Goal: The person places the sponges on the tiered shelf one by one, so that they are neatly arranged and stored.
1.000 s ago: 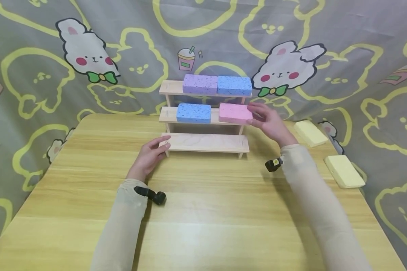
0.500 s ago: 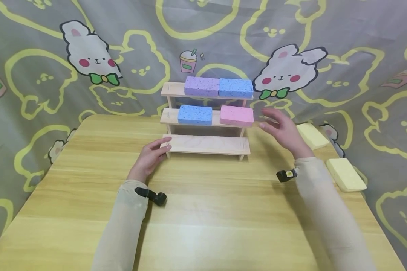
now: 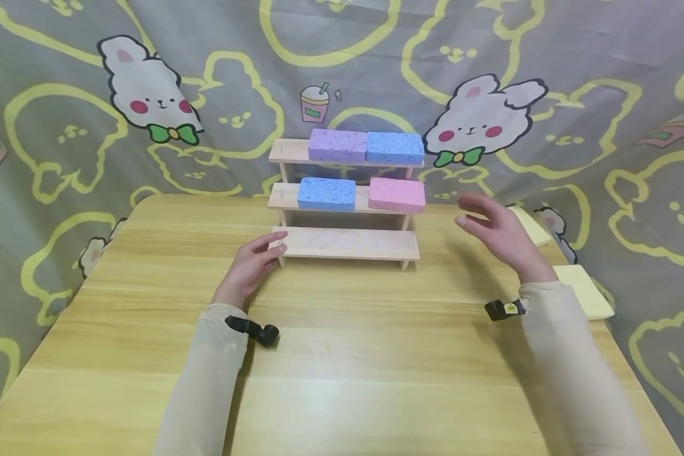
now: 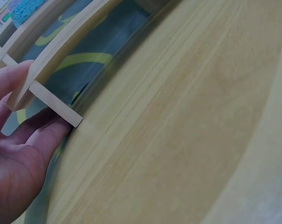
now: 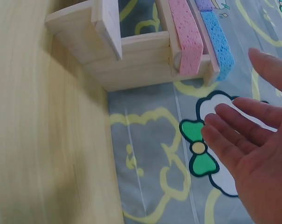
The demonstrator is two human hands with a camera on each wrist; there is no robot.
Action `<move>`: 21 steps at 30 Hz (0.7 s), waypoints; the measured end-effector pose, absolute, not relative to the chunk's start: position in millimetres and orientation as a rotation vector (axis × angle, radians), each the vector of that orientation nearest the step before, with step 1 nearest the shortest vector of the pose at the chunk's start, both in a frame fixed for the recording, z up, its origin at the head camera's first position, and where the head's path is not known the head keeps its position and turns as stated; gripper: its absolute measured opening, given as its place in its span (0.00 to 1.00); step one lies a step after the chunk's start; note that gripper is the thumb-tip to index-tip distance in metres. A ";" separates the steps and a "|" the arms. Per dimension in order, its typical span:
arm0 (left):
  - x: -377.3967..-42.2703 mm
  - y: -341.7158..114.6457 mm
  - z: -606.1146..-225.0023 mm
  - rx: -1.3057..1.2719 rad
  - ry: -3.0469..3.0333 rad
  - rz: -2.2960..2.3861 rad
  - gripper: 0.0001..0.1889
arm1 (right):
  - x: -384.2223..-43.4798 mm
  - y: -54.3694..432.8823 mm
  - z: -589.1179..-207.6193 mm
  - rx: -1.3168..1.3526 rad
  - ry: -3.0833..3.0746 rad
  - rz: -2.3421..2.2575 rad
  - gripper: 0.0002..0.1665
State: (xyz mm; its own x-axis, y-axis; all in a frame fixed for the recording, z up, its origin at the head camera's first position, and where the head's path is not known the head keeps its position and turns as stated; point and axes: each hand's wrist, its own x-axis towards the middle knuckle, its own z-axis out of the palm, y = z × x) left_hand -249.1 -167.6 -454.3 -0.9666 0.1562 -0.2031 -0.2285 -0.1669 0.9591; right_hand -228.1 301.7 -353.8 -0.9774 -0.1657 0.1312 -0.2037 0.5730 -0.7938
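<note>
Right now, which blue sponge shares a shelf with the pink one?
The blue sponge on the middle shelf, left of the pink sponge; the other blue sponge is on the top shelf, beside the purple sponge.

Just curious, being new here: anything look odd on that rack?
Nothing stands out: the rack looks upright; the purple sponge, upper blue sponge, lower blue sponge and pink sponge all lie flat, none visibly damaged.

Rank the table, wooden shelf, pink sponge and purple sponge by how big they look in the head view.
1. Table
2. Wooden shelf
3. Pink sponge and purple sponge: they look about alike, so I can't rank them.
</note>
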 end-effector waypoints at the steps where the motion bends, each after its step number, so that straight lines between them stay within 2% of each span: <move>1: -248.7 -167.2 -454.4 -0.081 1.840 2.226 0.23 | -225.0 304.7 -354.6 0.307 -2.759 1.388 0.36; 14: -248.8 -168.5 -453.3 -0.057 1.855 2.219 0.25 | -196.8 338.5 -364.9 0.208 -2.876 1.254 0.40; 21: -247.5 -168.5 -454.3 -0.027 1.873 2.204 0.26 | -179.6 357.5 -377.8 0.212 -2.864 1.177 0.38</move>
State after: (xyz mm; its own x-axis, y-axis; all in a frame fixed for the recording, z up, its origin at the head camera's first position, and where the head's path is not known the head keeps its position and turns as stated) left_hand -247.5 -168.5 -454.3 -0.9690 0.1762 -0.1735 -0.1996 -0.1432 0.9694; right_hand -179.6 357.5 -377.8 -0.9899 -0.1117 0.0867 -0.1404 0.7033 -0.6969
